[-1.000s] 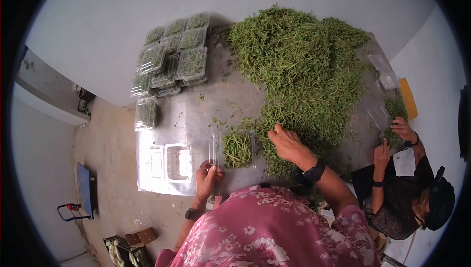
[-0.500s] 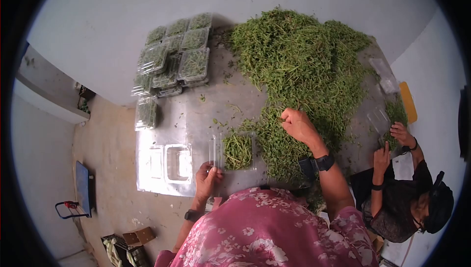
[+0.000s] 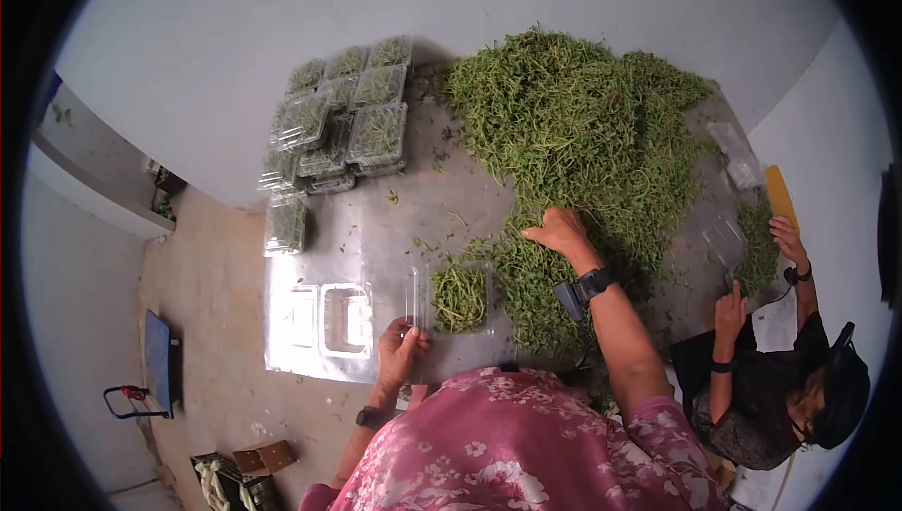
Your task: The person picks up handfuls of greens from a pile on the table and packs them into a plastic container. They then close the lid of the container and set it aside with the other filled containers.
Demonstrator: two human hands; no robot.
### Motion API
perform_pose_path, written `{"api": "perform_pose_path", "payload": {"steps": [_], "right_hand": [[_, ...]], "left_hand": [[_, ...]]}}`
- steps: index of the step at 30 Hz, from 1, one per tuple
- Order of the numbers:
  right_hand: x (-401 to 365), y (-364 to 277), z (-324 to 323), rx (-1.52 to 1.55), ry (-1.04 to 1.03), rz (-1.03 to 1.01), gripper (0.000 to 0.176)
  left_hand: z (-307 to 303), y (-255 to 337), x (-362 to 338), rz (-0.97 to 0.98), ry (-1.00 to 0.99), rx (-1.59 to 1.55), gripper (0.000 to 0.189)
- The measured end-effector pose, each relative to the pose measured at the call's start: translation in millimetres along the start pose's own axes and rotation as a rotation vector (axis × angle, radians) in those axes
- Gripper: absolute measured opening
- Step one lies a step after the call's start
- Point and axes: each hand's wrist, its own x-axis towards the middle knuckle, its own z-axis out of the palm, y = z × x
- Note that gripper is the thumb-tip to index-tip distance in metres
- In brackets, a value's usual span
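My left hand (image 3: pixel 402 351) grips the left edge of a clear plastic clamshell container (image 3: pixel 491 331), thumb on top. Cut leafy greens (image 3: pixel 458 298) fill part of this container, which lies opened on the metal table (image 3: pixel 376 220). At the near edge of a large heap of the same greens (image 3: pixel 583 116), my right hand (image 3: pixel 561 231) is closed, its fingers curled down into the stems. Its thumb points left; the fingertips are hidden among the greens. An opened clamshell with no greens in it (image 3: pixel 347 320) lies left of my left hand.
Stacked clamshells of greens (image 3: pixel 379 135) stand at the back left, with a single filled one (image 3: pixel 286 224) in front. On the right, another person (image 3: pixel 780 398) handles greens in a container. A blue cart (image 3: pixel 162 363) and a crate (image 3: pixel 230 483) are on the floor.
My right hand has shifted slightly left, with its wrist turned and fingers lower in the greens. My left hand keeps its hold. The other person's far hand has moved up and right.
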Motion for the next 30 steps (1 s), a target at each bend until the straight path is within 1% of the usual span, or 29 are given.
{"api": "perform_pose_path", "payload": {"steps": [1,4,5,8,12,13,16,19,22,23,26,29,30], "right_hand": [[-1.8,-7.6,3.2,-0.037,-0.039,0.006,0.040],[-13.9,-18.9,19.6,-0.034,0.051,-0.145,0.031],[-15.1,-19.2,16.8,0.002,-0.003,-0.163,0.027],[-14.7,-24.1,-0.5,0.153,-0.052,-0.123,0.028],[-26.6,-34.4,-46.2,0.238,0.005,-0.144,0.028],[-30.3,-35.3,-55.9,0.293,0.018,-0.175,0.029],[-37.2,-30.0,-65.2,0.347,-0.014,-0.160,0.032],[-36.3,-12.7,-51.2,0.145,-0.229,-0.054,0.038],[-39.3,8.7,-31.3,0.096,0.021,-0.144,0.038],[-37.0,15.4,-30.7,0.096,-0.030,-0.047,0.042],[-43.6,-5.2,-54.1,0.069,-0.202,0.051,0.054],[-51.2,-8.6,-38.2,-0.133,-0.157,-0.084,0.054],[-55.2,-14.4,-31.4,-0.163,-0.166,-0.051,0.053]], "left_hand": [[0.2,1.0,-0.5,-0.004,-0.004,-0.008,0.032],[-1.2,-1.3,0.9,-0.001,0.012,0.042,0.032],[-0.8,-1.1,0.9,0.004,0.010,0.040,0.032],[-1.8,-0.8,0.4,0.014,0.008,0.037,0.033],[-2.0,-4.3,0.7,0.012,0.008,0.036,0.035],[-2.5,-4.9,1.2,0.014,0.011,0.036,0.035],[-3.3,-5.0,1.4,0.007,0.012,0.050,0.036],[-5.9,-9.1,2.6,0.025,-0.008,0.090,0.037],[-4.6,-8.1,1.9,0.041,-0.010,0.095,0.037],[-5.0,-7.3,0.9,0.041,-0.008,0.112,0.037],[-2.8,-4.4,1.2,0.030,-0.002,0.126,0.037],[-2.8,-3.5,1.7,0.011,0.011,0.079,0.036],[-3.3,-3.9,1.7,0.010,0.009,0.074,0.036]]}}
